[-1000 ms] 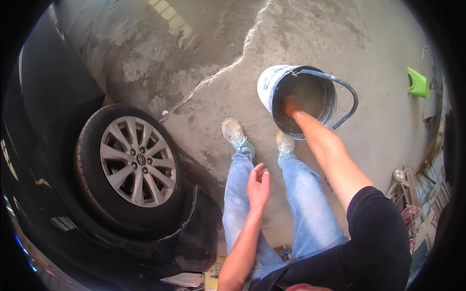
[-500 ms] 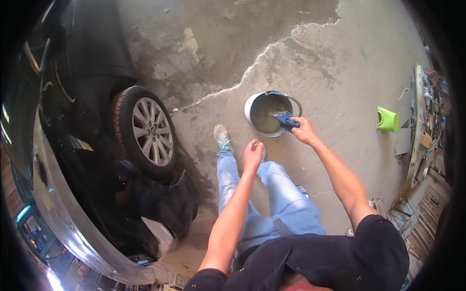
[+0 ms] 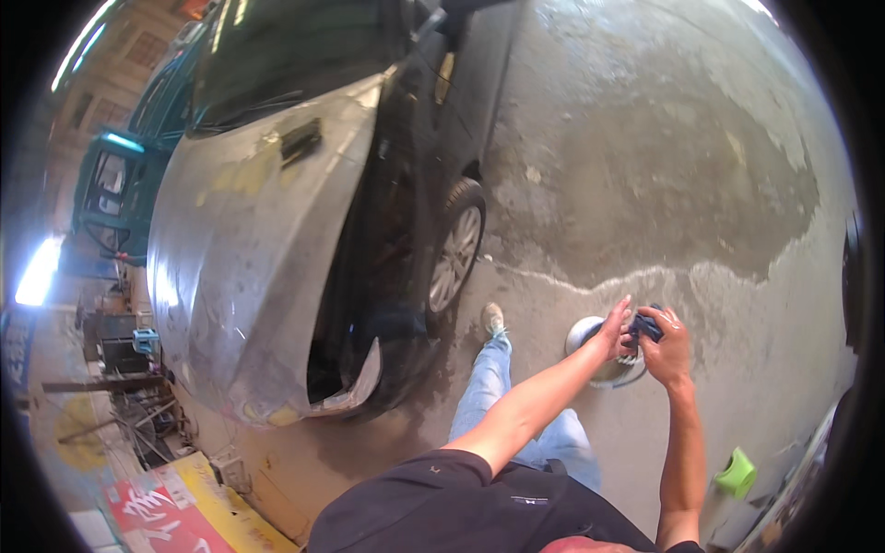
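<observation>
Both hands are meeting over a pale bucket point(image 3: 604, 355) that is standing on the concrete floor point(image 3: 645, 184), just ahead of the person's feet. The left hand point(image 3: 615, 329) and the right hand point(image 3: 666, 343) are closing together on a dark blue cloth point(image 3: 643, 324), the fingers of each clenched around it. The cloth is being held directly above the bucket's mouth, apparently so that anything running off it is falling back inside rather than onto the floor. Whether the cloth is dripping cannot be told at this size.

The person is standing, in blue jeans point(image 3: 489, 387) and a black shirt point(image 3: 461, 507), with a light shoe point(image 3: 493, 320) showing beside the bucket. To the left, a dark car point(image 3: 387, 230) is parked close by, its front wheel point(image 3: 456, 249) turned toward the person and its grey, patchy bonnet point(image 3: 249, 240) appearing dull and unfinished. The floor is showing a damp, darker area with a pale tide line running past the bucket. A green object point(image 3: 736, 473) is lying near the right edge, well apart from the hands.
</observation>
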Motion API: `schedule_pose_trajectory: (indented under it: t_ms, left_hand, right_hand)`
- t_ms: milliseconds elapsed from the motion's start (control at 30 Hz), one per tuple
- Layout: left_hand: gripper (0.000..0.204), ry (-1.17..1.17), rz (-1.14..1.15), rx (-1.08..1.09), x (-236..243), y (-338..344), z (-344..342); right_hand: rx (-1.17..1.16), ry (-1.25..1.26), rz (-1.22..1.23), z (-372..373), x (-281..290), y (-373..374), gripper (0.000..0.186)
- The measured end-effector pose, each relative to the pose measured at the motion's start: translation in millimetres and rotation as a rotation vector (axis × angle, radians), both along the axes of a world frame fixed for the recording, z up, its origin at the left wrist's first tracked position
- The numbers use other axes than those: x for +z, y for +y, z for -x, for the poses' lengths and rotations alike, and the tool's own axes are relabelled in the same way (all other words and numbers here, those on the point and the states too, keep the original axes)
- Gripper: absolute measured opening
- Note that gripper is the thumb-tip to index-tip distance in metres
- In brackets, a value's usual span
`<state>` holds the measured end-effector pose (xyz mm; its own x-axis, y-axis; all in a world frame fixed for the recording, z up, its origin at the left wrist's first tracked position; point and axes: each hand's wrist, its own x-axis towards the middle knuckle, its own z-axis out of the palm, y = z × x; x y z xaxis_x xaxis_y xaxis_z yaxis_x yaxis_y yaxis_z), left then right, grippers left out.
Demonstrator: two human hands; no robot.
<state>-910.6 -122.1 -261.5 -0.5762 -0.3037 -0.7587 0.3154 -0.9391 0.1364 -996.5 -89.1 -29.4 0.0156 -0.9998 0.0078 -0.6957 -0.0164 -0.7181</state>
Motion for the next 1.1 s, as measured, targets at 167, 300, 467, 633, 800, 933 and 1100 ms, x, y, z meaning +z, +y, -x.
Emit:
schedule_pose_trajectory:
  t_ms: [167, 300, 467, 633, 800, 933, 1100]
  left_hand:
    - [0.056, 0.442, 0.353, 0.499, 168.0, -124.8, -156.8]
    - [0.062, 0.513, 0.513, 0.697, 293.8, -197.1, -337.5]
    - [0.059, 0.403, 0.674, 0.877, 350.9, -248.3, -531.2]
    - [0.031, -0.179, 0.799, 0.905, 408.0, -267.7, -667.5]
    - [0.03, -0.772, 0.919, 0.782, 451.2, -299.3, -720.6]
    - [0.033, -0.932, 0.865, 0.716, 437.5, -314.4, -733.5]
    - [0.03, -0.993, 0.844, 0.665, 415.7, -335.4, -733.3]
  right_hand:
    - [0.258, -0.126, 0.252, -135.5, 98.2, -128.6, 0.048]
    - [0.449, -0.244, 0.207, -272.5, 153.9, -230.2, 0.06]
    - [0.766, 0.046, 0.511, -435.9, 166.4, -303.6, 0.084]
    - [0.509, -0.389, 0.32, -519.8, 144.7, -366.5, 0.065]
    - [0.782, 0.378, 0.216, -597.8, 72.0, -442.6, 0.127]
    - [0.824, 0.392, 0.207, -640.4, 45.7, -469.2, 0.136]
    - [0.922, 0.265, 0.347, -653.0, 26.8, -479.2, 0.098]
